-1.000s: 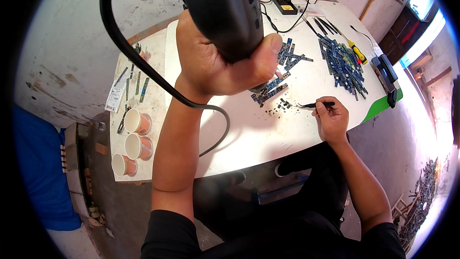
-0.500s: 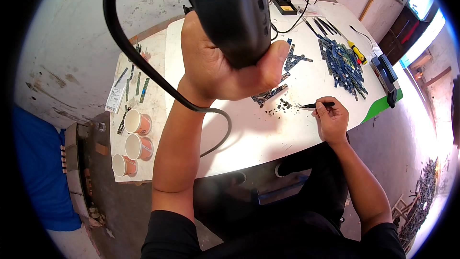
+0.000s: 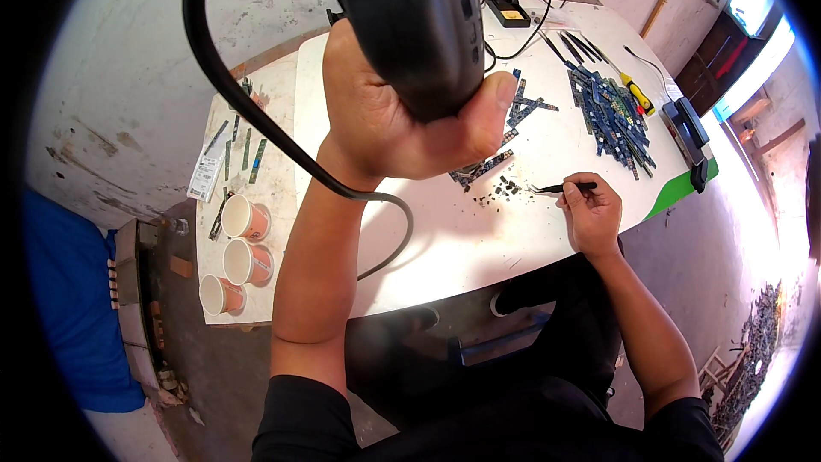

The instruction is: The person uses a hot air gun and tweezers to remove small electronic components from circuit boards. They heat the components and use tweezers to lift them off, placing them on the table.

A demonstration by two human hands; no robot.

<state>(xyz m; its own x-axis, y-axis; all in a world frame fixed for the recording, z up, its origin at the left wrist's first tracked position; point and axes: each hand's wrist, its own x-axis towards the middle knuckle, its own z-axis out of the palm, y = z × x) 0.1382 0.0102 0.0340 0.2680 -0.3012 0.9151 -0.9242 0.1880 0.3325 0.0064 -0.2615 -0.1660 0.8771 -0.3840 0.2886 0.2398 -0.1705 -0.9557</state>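
Observation:
High in front of me, my left hand [image 3: 410,120] is wrapped round the handle of a black corded heat gun [image 3: 410,26]. Its upper end runs out of the picture, so the nozzle is hidden. My right hand [image 3: 593,216] pinches black tweezers [image 3: 575,188] just above the white table [image 3: 445,265]. The tweezers' bent tips point left at a scatter of small dark chips [image 3: 500,192]. Behind those chips lies a narrow circuit board strip [image 3: 492,168], partly covered by my left hand. A few crossed board strips [image 3: 532,106] lie farther back.
A heap of circuit board strips [image 3: 611,120] lies at the right, beside a yellow screwdriver [image 3: 637,94] and several slim tools [image 3: 581,47]. A soldering iron stand [image 3: 510,13] is at the back. Three paper cups [image 3: 248,263] stand at the left edge. The heat gun's cable [image 3: 282,150] loops past my left forearm.

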